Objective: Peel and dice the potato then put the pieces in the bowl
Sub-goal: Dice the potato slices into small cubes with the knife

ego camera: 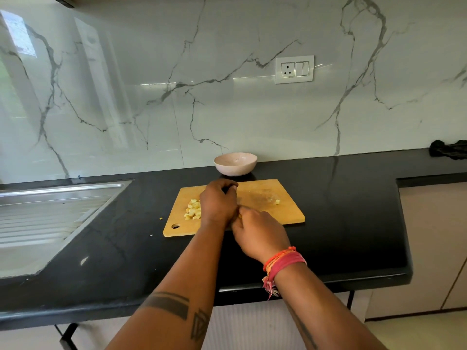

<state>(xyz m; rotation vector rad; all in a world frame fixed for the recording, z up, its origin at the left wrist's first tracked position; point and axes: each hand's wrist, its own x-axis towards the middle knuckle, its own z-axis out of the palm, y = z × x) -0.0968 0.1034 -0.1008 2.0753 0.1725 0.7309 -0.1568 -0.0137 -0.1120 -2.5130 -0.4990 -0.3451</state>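
Head view, single frame. Wooden cutting board (255,198) lies on the black tabletop (353,223), with the pale bowl (235,163) just behind its far edge. The bowl looks to hold nothing yet, though its floor is only partly visible.

Diced potato pieces (193,209) sit in a heap on the left part of the board. One stray cube (277,201) lies apart toward the right side, and a small scrap (160,218) rests on the tabletop just off the board's left edge.

Left hand (219,202) is over the board beside the heap, its fingers curled under. What they hold, if anything, cannot be told, since the back of the hand hides it. Right hand (259,233) is at the near edge of the board, touching the left hand; its fingers are bent toward a small yellowish bit at the meeting point. Grip not resolvable. No knife or peeler can be made out.

Judgement: peeling is done and dicing is at or near its end, with no whole potato visible. Step in hand looks like gathering the pieces. Next move calls for collecting the heap and the stray cube, then lifting them over the far edge into the bowl without spilling.

Steel sink drainer (50,213) at left; dark cloth (447,149) at far right.
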